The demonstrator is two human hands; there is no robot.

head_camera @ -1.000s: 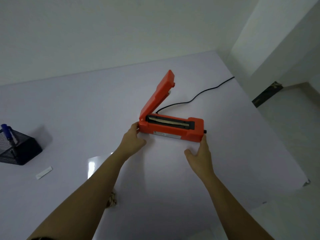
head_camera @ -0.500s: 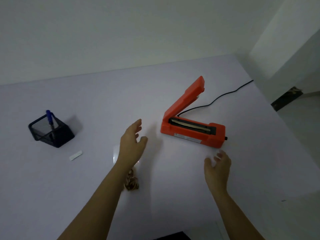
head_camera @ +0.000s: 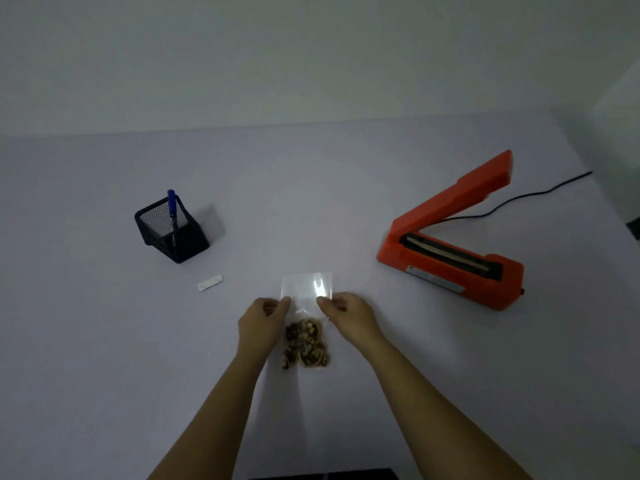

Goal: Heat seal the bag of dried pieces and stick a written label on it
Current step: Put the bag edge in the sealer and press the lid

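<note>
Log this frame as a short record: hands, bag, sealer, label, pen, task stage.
left hand: pinches the bag at its left edge
right hand: pinches the bag at its right edge
bag: clear, dried pieces at its near end
sealer: orange, arm raised, right of the bag and apart from it; cord runs off right
label: white strip, left of the bag, near the holder
pen: blue, upright in the holder
stage: bag not yet in the sealer; label not on the bag

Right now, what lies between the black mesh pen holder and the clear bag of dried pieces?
Only a small white label, flat on the pale table, in the head view.
</note>
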